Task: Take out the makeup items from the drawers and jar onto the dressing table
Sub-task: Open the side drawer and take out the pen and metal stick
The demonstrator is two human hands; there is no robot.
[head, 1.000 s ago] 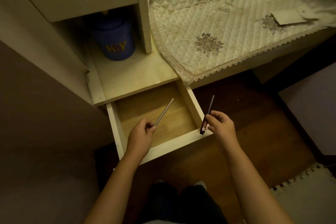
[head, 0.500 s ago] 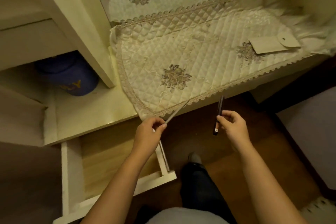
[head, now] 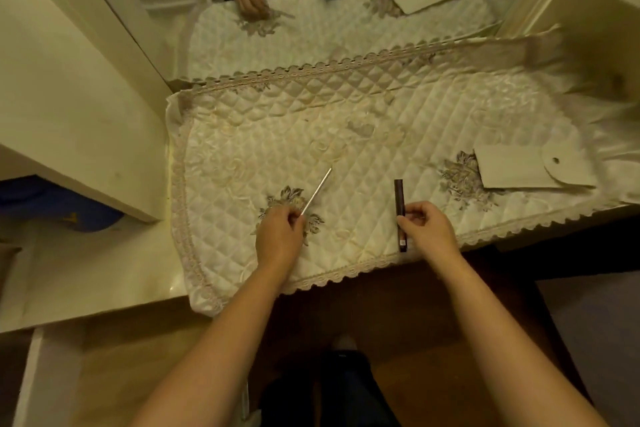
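Note:
My left hand [head: 278, 234] pinches the near end of a thin silver makeup stick [head: 318, 191], which slants up and right over the quilted cream cloth [head: 346, 121] on the dressing table. My right hand [head: 427, 227] grips a dark brown makeup pencil [head: 399, 199] near its lower half; the pencil points away from me, low over the cloth near its front edge. The open drawer [head: 114, 364] lies at lower left and looks empty in the part I see. A blue jar [head: 52, 204] sits in the shelf recess at far left, mostly hidden.
A cream flap pouch [head: 530, 172] rests on the cloth at right. A mirror [head: 311, 3] behind the table reflects my hands and the pouch. A white cabinet column [head: 79, 97] stands at left. Dark wooden floor and my legs show below the table edge.
Both hands rose from the drawer and moved forward over the table cloth, carrying the silver stick and the dark pencil. The view swung up from the drawer to the table top.

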